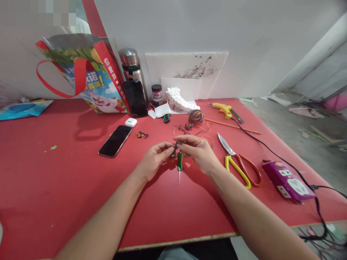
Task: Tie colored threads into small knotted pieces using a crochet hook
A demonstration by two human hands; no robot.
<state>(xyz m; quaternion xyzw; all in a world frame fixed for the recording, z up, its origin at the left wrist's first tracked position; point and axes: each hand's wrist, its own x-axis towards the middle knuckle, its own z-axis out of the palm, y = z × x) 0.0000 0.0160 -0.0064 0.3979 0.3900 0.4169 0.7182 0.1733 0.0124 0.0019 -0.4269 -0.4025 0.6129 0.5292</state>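
My left hand (pixel 155 159) and my right hand (pixel 198 151) meet over the middle of the red table (pixel 54 187), fingers pinched together on a small dark piece of knotted cord (pixel 174 153). A green-handled awl (pixel 179 164) lies on the table just under the fingertips, its tip toward me. Thin orange cord (pixel 206 130) trails from my right hand toward a multicoloured ball of cord (pixel 196 116) farther back.
Scissors (pixel 238 162) with yellow and red handles lie right of my right hand, then a purple power strip (pixel 287 181) with black cable. A black phone (pixel 115 141), white earbud case (pixel 131 122), shopping bag (pixel 86 77), flask (pixel 131 66), glue gun (pixel 222 108) and white foam (pixel 179 99) stand behind.
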